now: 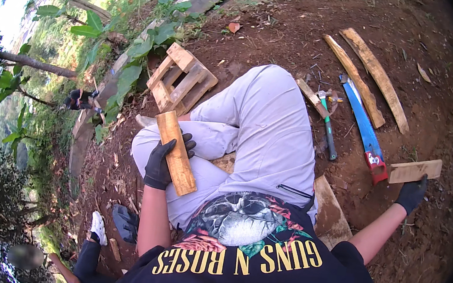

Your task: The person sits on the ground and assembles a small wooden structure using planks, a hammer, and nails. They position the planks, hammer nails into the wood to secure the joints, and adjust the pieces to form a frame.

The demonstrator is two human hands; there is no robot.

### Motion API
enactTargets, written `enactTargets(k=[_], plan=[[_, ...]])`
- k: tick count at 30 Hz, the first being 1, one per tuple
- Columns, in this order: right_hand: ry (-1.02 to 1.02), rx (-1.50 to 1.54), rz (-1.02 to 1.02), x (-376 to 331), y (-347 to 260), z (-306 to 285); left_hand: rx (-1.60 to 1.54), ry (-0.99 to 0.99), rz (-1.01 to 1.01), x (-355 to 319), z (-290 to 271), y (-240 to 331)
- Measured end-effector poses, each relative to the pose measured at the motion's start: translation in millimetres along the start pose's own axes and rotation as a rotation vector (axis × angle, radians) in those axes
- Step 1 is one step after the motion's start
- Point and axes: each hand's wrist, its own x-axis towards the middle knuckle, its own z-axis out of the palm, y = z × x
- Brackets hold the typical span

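Note:
My left hand (159, 167), in a dark glove, is closed around a short, thick wooden block (175, 155) with a rough tan surface, held above my lap. Out at the far right, my right hand (412, 196), also gloved, grips the lower edge of a short flat board (416, 171) near the ground; its fingers are partly hidden behind the wood. Close to that board lies a handsaw (360, 118) with a blue blade and red handle. Left of the saw, a hammer (327, 128) with a green and black handle rests beside a small wood piece (312, 98).
Two long curved wood strips (378, 78) lie beyond the saw. A small slatted wooden frame (182, 79) stands past my knee. Several nails are scattered on the soil near the hammer. A plank (330, 214) lies by my right hip. Another person's shoe (99, 228) shows at lower left.

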Motion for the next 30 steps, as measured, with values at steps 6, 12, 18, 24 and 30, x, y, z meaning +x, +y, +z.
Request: enactTargets(k=[6, 12, 18, 24, 30], plan=[[-0.052, 0.533, 0.302, -31, -22, 144, -0.043, -0.010, 0.043, -9, -11, -2], [-0.251, -0.453, -0.043, -43, 33, 190, -0.090, 0.068, 0.033, -9, -9, -5], [-0.260, -0.094, 0.191, -39, 62, 204, 0.177, 0.146, 0.038, 20, 34, 3], [-0.090, 0.087, 0.356, -57, 46, 174, 0.484, 0.031, 0.074, 91, 196, -38], [0.110, 0.189, 0.351, -65, -5, 117, 1.027, -0.620, 0.036, 96, 335, -133]])
